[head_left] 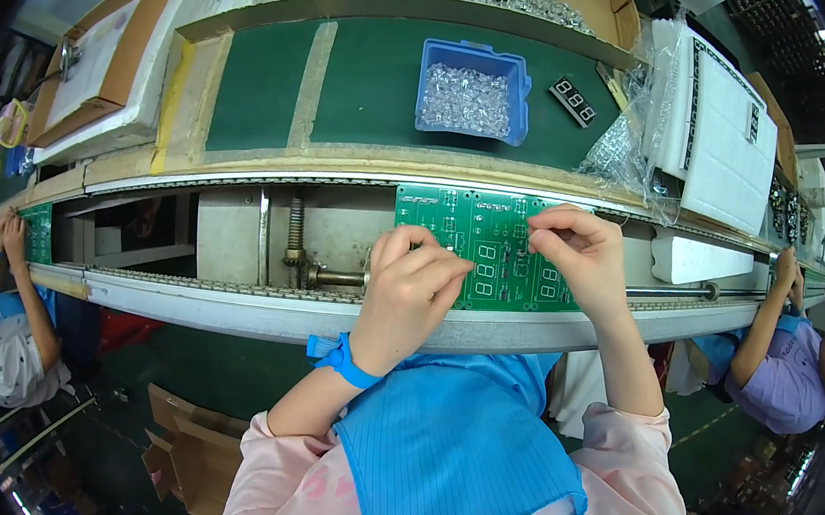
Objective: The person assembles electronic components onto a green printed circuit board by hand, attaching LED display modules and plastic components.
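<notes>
A green circuit board with white printed digit outlines lies across the two rails of the conveyor in front of me. My left hand, a blue band on its wrist, is over the board's left part with thumb and fingers pinched together. Over the right part is my right hand, its thumb and fingertips also closed in a pinch. Whatever either pinch holds is too small or hidden to make out. Beyond the board, a blue bin contains many small clear parts. Beside it lies a black digit display.
An open cardboard box of small metallic parts stands at the back. White foam sheets and clear plastic wrap are at right. A carton sits at left. Co-workers' hands reach the line at both sides.
</notes>
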The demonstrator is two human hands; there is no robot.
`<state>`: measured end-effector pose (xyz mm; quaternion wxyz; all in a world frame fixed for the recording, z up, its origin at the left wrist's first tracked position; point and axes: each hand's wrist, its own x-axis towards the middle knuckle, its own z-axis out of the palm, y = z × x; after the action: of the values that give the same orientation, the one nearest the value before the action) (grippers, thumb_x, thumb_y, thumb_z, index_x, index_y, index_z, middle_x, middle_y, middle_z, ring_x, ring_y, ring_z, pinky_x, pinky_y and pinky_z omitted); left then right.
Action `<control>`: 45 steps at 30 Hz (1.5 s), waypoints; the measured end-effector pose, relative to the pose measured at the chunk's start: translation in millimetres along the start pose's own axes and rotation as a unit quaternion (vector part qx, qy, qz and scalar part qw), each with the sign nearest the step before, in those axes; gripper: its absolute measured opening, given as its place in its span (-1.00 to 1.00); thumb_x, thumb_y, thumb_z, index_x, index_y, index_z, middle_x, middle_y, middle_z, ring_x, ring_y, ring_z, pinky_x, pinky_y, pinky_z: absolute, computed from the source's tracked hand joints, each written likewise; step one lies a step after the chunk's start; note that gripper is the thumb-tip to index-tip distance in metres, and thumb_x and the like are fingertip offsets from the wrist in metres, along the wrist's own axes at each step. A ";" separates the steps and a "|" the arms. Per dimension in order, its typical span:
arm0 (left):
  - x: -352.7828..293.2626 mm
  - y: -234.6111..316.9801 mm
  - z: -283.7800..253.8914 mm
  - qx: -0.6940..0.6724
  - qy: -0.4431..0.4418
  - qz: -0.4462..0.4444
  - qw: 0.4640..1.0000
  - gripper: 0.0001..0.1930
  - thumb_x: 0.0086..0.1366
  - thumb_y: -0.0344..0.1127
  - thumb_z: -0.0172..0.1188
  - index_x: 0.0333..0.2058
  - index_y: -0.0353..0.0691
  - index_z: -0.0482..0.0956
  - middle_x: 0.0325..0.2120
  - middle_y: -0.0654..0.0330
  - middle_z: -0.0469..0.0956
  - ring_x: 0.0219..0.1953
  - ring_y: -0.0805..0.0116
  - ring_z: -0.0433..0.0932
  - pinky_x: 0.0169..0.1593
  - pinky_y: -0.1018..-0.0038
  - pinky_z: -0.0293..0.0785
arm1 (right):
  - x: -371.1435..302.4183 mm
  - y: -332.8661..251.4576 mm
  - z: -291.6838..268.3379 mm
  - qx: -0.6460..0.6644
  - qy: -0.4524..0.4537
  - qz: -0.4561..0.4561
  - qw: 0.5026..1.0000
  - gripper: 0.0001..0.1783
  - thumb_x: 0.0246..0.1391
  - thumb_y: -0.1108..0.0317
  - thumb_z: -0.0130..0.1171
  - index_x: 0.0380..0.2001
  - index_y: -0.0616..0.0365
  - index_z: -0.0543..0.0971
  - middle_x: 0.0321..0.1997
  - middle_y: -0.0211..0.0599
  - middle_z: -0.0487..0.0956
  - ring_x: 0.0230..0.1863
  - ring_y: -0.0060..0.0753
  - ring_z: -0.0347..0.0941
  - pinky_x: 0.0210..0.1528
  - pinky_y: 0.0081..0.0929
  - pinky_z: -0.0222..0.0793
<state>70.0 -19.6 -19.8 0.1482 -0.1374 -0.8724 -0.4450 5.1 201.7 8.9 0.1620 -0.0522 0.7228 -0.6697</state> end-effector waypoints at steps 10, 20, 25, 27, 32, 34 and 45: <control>1.1 -1.7 2.2 0.005 0.005 0.002 1.000 -0.82 0.04 -0.50 0.36 -0.33 -0.17 0.70 -0.36 0.31 0.64 -0.14 0.21 0.50 -0.01 0.29 0.36 | -5.2 -1.4 0.1 -0.005 -0.014 -0.061 0.998 -0.79 0.07 0.71 0.21 -0.20 0.36 0.66 -0.17 -0.11 0.62 -0.20 -0.37 0.59 -0.11 -0.51 0.53; -0.9 -1.3 0.4 -0.003 0.006 0.001 1.000 -0.84 0.05 -0.50 0.36 -0.34 -0.16 0.70 -0.35 0.31 0.63 -0.14 0.21 0.48 0.00 0.31 0.36 | -6.3 -9.8 3.6 -0.125 -0.012 -0.140 0.982 -0.83 0.00 0.73 0.26 -0.32 0.33 0.66 -0.21 -0.17 0.63 -0.15 -0.38 0.57 -0.09 -0.51 0.51; -2.2 -5.5 2.8 -0.019 0.017 0.005 1.000 -0.81 0.03 -0.49 0.35 -0.32 -0.17 0.69 -0.35 0.30 0.60 -0.14 0.23 0.47 0.01 0.24 0.35 | -1.7 -7.2 -0.8 -0.161 -0.032 -0.179 0.970 -0.79 -0.09 0.75 0.30 -0.34 0.31 0.65 -0.28 -0.16 0.66 -0.18 -0.32 0.59 -0.11 -0.46 0.50; -2.3 -5.5 2.1 -0.015 0.016 0.009 1.000 -0.81 0.02 -0.50 0.36 -0.32 -0.18 0.69 -0.35 0.30 0.60 -0.14 0.23 0.48 0.00 0.24 0.36 | 0.9 -5.8 -1.5 -0.172 -0.022 -0.189 0.967 -0.86 -0.09 0.69 0.34 -0.43 0.26 0.65 -0.32 -0.20 0.69 -0.23 -0.36 0.63 -0.14 -0.49 0.54; -1.3 -5.4 1.2 -0.022 0.018 0.000 1.000 -0.83 0.05 -0.50 0.35 -0.33 -0.17 0.69 -0.35 0.30 0.61 -0.13 0.21 0.48 0.01 0.27 0.36 | 3.3 2.0 -3.7 -0.156 -0.033 -0.173 0.972 -0.82 -0.10 0.70 0.34 -0.53 0.23 0.54 -0.33 -0.20 0.69 -0.24 -0.35 0.63 -0.16 -0.46 0.55; -1.2 -5.4 0.6 -0.026 0.014 -0.011 1.000 -0.85 0.08 -0.49 0.35 -0.33 -0.16 0.71 -0.35 0.31 0.63 -0.12 0.20 0.47 0.02 0.30 0.37 | 4.0 3.0 -3.1 -0.160 -0.036 -0.167 0.972 -0.79 -0.10 0.70 0.34 -0.55 0.22 0.51 -0.33 -0.20 0.69 -0.24 -0.35 0.63 -0.16 -0.45 0.55; 1.1 -5.4 1.4 -0.030 0.010 -0.001 0.999 -0.83 0.06 -0.51 0.35 -0.32 -0.16 0.70 -0.34 0.31 0.63 -0.11 0.20 0.47 0.02 0.30 0.36 | 11.3 7.5 1.3 -0.372 -0.020 -0.231 0.899 -0.77 -0.23 0.74 0.27 -0.55 0.21 0.48 -0.39 -0.29 0.67 -0.28 -0.33 0.52 -0.27 -0.43 0.49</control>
<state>66.8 -21.4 -24.2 0.1526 -0.1368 -0.8570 -0.4728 -4.1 197.8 -0.4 -0.0141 -0.2873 0.8837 -0.3693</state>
